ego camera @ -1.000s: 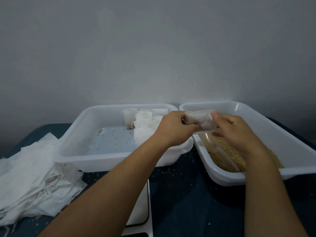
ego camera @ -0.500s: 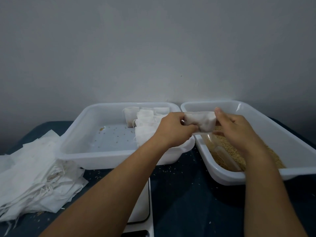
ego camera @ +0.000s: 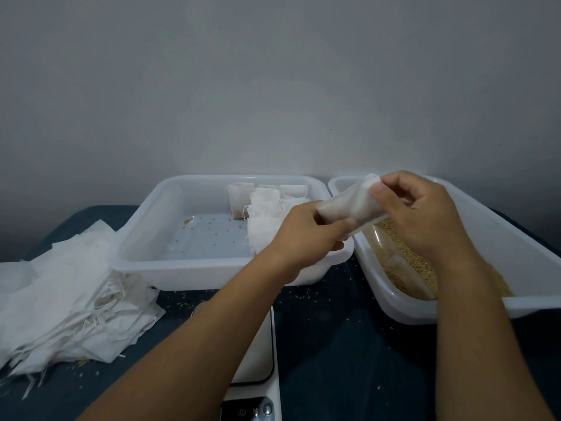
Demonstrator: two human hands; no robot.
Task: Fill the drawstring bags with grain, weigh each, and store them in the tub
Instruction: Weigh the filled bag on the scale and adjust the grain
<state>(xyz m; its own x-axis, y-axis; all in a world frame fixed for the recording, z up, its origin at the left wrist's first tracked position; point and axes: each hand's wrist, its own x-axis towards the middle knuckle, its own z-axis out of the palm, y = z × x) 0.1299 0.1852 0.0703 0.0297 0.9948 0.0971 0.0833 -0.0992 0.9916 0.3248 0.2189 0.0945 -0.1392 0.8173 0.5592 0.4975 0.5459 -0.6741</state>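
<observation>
Both forearms reaching forward from the bottom edge, converging above the gap between two white tubs. Left hand (ego camera: 306, 229) curled, knuckles up, fingers wrapped under and around the lower end of a white drawstring bag (ego camera: 352, 205). Right hand (ego camera: 425, 217) higher, palm turned inward, thumb and fingertips pinching the bag's upper end near its mouth. Bag held in the air between the two hands, tilted, its top corner rising toward the right hand, its body over the near rim where the tubs meet. Two tubs counted: left tub (ego camera: 145, 238) beyond and to the left of the left hand, holding a cluster of filled white bags (ego camera: 264, 202) at its far right corner, probably five or six, the exact count hard to read since they overlap and the left hand covers some; scattered grains on its floor. Right tub (ego camera: 516, 238) below and beyond the right hand, holding loose grain (ego camera: 397, 250) and one clear scoop (ego camera: 394, 259) lying in it, partly hidden by the right wrist. One pile of empty flat bags (ego camera: 69, 299) well left of the left forearm, strings trailing, too many to count. One white scale (ego camera: 258, 381) under the left forearm, between the arms, its button panel at the bottom edge. Stray grains on the dark tabletop (ego camera: 349, 344) between the forearms.
</observation>
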